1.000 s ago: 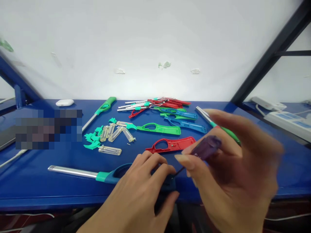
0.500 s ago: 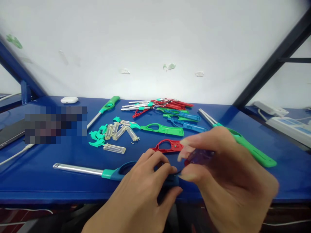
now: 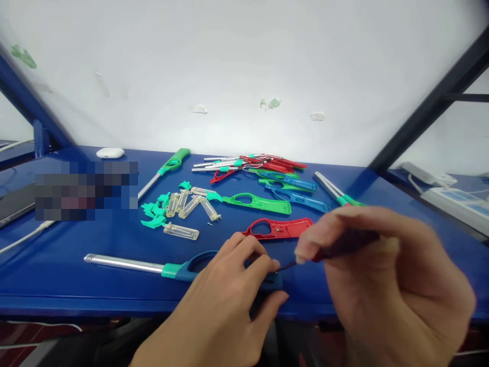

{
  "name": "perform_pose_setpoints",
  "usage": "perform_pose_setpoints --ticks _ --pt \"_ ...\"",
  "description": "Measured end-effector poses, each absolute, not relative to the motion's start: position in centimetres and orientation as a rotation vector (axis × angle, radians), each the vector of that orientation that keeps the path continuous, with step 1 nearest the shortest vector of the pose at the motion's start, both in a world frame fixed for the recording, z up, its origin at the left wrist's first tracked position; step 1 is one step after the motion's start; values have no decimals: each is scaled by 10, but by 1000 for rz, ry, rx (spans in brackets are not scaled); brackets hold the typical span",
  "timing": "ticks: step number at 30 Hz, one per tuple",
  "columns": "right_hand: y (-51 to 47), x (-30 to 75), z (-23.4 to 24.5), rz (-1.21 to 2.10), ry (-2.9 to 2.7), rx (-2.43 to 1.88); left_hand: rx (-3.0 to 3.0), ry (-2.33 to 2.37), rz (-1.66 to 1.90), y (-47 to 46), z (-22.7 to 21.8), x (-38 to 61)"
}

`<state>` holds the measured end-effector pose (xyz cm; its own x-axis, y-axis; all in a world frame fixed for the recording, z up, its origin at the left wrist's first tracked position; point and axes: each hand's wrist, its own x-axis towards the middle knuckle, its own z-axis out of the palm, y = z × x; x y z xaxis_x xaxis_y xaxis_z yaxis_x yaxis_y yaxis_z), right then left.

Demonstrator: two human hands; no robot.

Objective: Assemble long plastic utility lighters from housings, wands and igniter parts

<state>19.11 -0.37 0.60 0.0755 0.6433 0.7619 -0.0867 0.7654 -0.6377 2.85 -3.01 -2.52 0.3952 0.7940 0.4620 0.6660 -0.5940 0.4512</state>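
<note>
A long-nosed blue lighter (image 3: 183,271) with a metal tube lies along the front of the table. My left hand (image 3: 233,285) is closed around its handle, pressing it down and hiding much of it. In my right hand (image 3: 393,275) is a screwdriver (image 3: 346,244) with a dark purplish handle, mostly covered by the fingers. Its thin shaft slants down to the handle end of the lighter, beside my left fingertips. Just behind lies a red handle half (image 3: 282,228), its inner side facing up.
Clear fuel tanks (image 3: 181,231) and turquoise triggers (image 3: 155,220) lie left of a green handle half (image 3: 260,204). Red and blue shells with metal tubes (image 3: 221,165) are heaped at the back. Green lighters (image 3: 171,165) lie at both sides. A power strip (image 3: 458,206) stands far right.
My right hand has moved right and drawn back, and more of the screwdriver's shaft and the red handle half now shows. My left hand stays on the lighter.
</note>
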Motion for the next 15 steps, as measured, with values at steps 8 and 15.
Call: perform_pose_setpoints --ticks 8,15 --pt "4 192 5 675 -1361 -456 2433 1276 970 -28 -23 28" --pt "-2 190 7 617 -1395 -487 2431 1261 962 -27 -26 28"
